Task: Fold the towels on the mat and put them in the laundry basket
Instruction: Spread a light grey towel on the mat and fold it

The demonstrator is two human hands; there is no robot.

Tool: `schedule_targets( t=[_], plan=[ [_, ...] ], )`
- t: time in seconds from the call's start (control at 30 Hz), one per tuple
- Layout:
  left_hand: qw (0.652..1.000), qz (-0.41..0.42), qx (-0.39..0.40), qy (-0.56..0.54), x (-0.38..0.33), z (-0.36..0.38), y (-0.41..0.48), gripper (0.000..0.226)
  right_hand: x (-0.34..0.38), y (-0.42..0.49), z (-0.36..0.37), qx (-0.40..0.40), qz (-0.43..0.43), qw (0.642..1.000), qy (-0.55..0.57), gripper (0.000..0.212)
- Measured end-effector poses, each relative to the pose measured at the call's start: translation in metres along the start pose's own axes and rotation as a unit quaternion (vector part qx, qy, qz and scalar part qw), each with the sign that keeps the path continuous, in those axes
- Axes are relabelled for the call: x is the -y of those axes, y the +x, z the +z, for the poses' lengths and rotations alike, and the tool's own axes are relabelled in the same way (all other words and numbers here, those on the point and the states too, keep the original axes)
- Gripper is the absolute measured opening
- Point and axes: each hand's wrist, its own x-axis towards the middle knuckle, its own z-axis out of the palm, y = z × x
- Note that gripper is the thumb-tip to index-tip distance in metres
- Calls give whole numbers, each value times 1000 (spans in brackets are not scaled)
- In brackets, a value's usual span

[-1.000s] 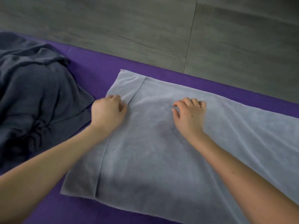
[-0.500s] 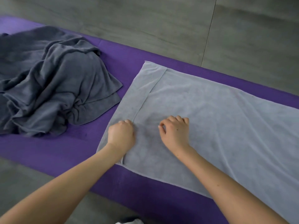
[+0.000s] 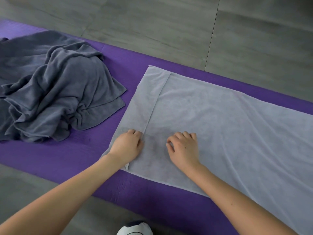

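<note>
Left hand point(image 3: 126, 147) and right hand point(image 3: 183, 148) both rest on the near left end of a pale grey rectangular terry towel point(image 3: 220, 124).

At far left, apart from the hands, lies a crumpled heap of dark slate-grey towels point(image 3: 59, 92). It is unfolded, probably waiting its turn.

Next comes the left hand, knuckles up. Its fingers are curled at the edge of a narrow flap point(image 3: 145, 102), where the pale towel's left end is turned over on itself. Whether they pinch that edge or only press it flat cannot be told.

Just to its right, the right hand lies on the single layer. Its fingers are loosely arched with the tips on the cloth, grasping nothing. It seems to pin the fabric so the flap edge can be straightened.

From there the pale towel runs smooth and flat to the right, out of view. Folding looks barely begun.

Both towels lie on a long purple foam mat point(image 3: 67, 158), which crosses the scene from upper left to lower right. Under and beyond the mat is a grey tiled floor point(image 3: 152, 22), with one dark grout line point(image 3: 211, 39) toward the right.

At the bottom edge, between the forearms, a white and dark rounded object point(image 3: 134, 228) peeks in, too cropped to identify.

No laundry basket is in view.
</note>
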Motion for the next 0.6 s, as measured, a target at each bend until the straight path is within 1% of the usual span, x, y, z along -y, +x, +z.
schedule_targets(
  t=[0.07, 0.1, 0.13, 0.17, 0.2, 0.23, 0.27, 0.3, 0.37, 0.4, 0.47, 0.6],
  plan=[
    [997, 15, -75, -27, 8, -2, -16, 18, 3, -11, -3, -6, -54, 998, 8, 22],
    [993, 4, -115, -25, 14, -2, -25, 14, 4, -19, -4, -4, -86, 996, 12, 21],
    [989, -28, -146, -17, 22, -2, -32, 11, 5, -27, -3, 2, -119, 993, 14, 21],
    [985, -75, -155, -11, 32, 0, -40, 10, 6, -35, -3, 12, -150, 989, 15, 22],
    [981, -130, -142, -11, 41, 0, -47, 13, 7, -42, -2, 27, -178, 984, 13, 25],
    [976, -187, -112, -24, 50, 2, -53, 19, 8, -49, -2, 47, -206, 977, 4, 29],
    [969, -229, -79, -48, 57, 4, -58, 25, 9, -55, -2, 64, -233, 970, -14, 32],
    [963, -250, -58, -76, 63, 5, -62, 27, 10, -60, -1, 84, -256, 962, -45, 34],
    [958, -250, -52, -133, 67, 7, -64, 22, 16, -68, -3, 116, -278, 947, -113, 34],
    [955, -246, -48, -158, 67, 7, -63, 18, 19, -71, -2, 121, -284, 942, -135, 30],
    [953, -241, -28, -180, 66, 5, -60, 21, 23, -78, -2, 123, -291, 934, -166, 21],
    [944, -269, -35, -189, 71, 1, -62, 24, 30, -89, -1, 127, -302, 933, -147, 16]
  ],
)
